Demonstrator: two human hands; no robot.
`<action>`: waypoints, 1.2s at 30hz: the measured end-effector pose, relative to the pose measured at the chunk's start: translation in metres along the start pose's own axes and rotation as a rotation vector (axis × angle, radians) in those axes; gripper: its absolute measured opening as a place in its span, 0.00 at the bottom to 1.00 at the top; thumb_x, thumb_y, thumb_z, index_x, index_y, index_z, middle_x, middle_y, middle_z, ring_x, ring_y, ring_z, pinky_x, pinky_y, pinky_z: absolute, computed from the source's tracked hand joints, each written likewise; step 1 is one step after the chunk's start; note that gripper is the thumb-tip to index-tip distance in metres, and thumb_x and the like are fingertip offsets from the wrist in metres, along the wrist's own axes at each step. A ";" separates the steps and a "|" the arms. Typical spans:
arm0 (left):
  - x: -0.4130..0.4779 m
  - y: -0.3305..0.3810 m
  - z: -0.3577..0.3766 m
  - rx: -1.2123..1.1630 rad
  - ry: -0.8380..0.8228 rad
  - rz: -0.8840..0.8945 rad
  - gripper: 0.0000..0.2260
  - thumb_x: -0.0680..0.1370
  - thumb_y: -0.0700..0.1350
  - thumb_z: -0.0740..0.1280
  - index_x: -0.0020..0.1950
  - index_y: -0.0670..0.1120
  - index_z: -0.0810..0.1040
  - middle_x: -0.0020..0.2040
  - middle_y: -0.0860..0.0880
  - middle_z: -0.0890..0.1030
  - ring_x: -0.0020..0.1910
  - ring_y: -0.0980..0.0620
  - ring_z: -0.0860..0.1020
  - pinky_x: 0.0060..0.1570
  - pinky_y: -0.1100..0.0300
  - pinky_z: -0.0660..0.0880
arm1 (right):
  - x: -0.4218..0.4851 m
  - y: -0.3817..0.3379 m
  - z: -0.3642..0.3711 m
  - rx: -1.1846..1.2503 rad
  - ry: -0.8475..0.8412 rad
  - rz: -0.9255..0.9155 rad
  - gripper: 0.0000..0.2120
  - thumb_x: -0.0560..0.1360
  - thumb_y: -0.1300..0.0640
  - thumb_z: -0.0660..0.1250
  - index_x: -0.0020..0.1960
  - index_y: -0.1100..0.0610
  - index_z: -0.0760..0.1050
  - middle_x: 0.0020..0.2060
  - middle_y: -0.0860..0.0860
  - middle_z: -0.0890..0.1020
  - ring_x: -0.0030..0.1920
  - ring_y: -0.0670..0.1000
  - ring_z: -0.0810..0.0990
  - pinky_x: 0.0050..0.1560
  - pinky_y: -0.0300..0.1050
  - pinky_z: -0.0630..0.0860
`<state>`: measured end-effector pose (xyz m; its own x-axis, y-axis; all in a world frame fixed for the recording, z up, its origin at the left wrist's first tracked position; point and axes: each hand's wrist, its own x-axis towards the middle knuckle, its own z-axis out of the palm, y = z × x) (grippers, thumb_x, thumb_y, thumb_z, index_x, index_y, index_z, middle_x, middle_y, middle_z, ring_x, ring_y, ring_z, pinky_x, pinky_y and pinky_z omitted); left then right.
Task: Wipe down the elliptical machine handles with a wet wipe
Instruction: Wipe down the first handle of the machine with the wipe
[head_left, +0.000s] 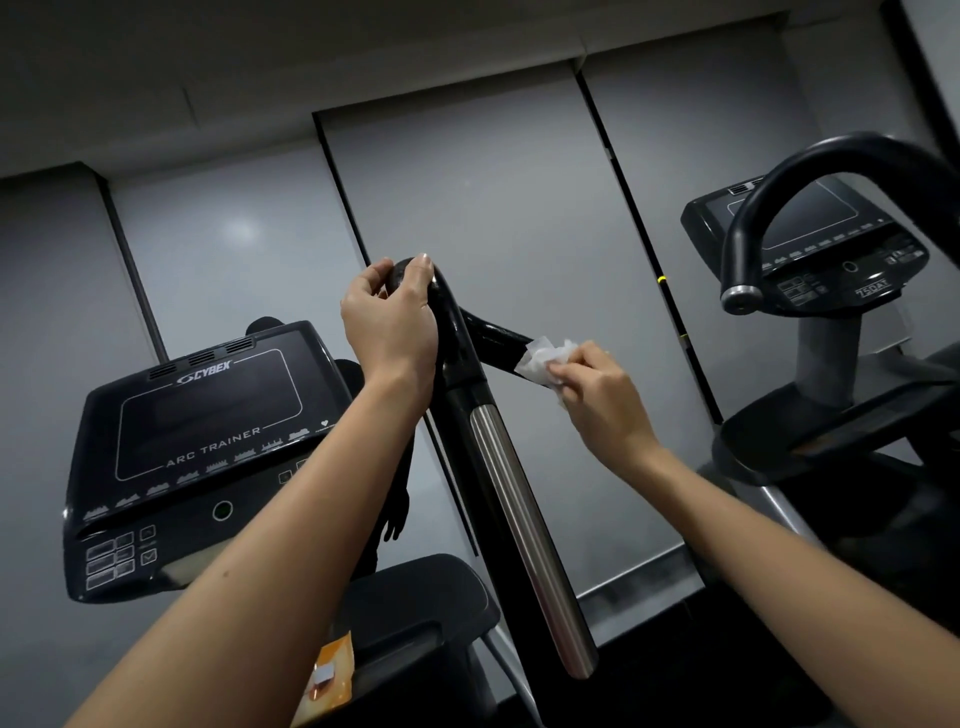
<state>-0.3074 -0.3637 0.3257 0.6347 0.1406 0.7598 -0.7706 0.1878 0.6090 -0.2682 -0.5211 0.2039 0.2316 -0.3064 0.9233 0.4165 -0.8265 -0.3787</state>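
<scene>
Item: wet wipe (543, 358), white and crumpled, sitting centre-right in view and lying against the black side branch (493, 331) of the handle (453, 338). R hand (602, 395) is pinching the wipe btwn thumb and fingertips and pressing it onto the branch's right end; the wipe is covering that end. L hand (389, 322) is grasping the handle's top bend, fingers curling over the top, thumb on the left side. L forearm (291, 519) and R forearm (753, 519), both bare, are reaching in from the near edge.

Handle: black upper part is curving over at the top, w/ the branch forking off to the right just below the L hand. Below the fork a chrome tube section (524, 519) is running down toward the near right.

Left of handle: console (197, 441), black, screen dark, marked "CYBEX" and "ARC TRAINER", w/ a button cluster at its near-left corner. It is sitting tilted in view. Near side, below it: orange packet (335, 670), partly hidden by the L forearm; contents cannot be made out.

Right: second machine (826, 358), well apart from both hands, carrying a dark display (831, 260) and a black looped bar (748, 228) ending in a metal cap.

Far: grey wall panels (493, 208), dark vertical strips dividing them.
</scene>
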 end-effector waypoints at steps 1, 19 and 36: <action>0.000 0.000 0.000 0.001 0.003 -0.003 0.25 0.67 0.50 0.71 0.59 0.38 0.76 0.56 0.38 0.80 0.57 0.40 0.78 0.59 0.44 0.75 | -0.002 0.001 0.001 -0.004 0.009 -0.015 0.10 0.73 0.71 0.63 0.49 0.66 0.81 0.44 0.59 0.78 0.46 0.58 0.74 0.45 0.39 0.63; 0.003 -0.006 -0.001 -0.082 0.001 -0.055 0.13 0.78 0.46 0.63 0.58 0.39 0.76 0.44 0.48 0.78 0.42 0.51 0.77 0.52 0.54 0.77 | 0.088 -0.047 0.016 0.130 -0.052 0.297 0.10 0.73 0.64 0.64 0.50 0.62 0.82 0.49 0.57 0.84 0.53 0.53 0.80 0.47 0.34 0.69; 0.053 -0.003 -0.031 -0.083 -0.226 -0.131 0.05 0.79 0.38 0.61 0.52 0.45 0.75 0.43 0.48 0.76 0.39 0.54 0.75 0.34 0.66 0.75 | 0.132 -0.099 0.000 0.854 -0.317 0.232 0.12 0.74 0.72 0.65 0.42 0.56 0.80 0.31 0.44 0.84 0.34 0.40 0.81 0.36 0.31 0.76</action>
<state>-0.2695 -0.3266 0.3572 0.6925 -0.1094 0.7131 -0.6695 0.2707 0.6917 -0.2791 -0.4794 0.3631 0.5664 -0.1731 0.8058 0.8046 -0.0956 -0.5861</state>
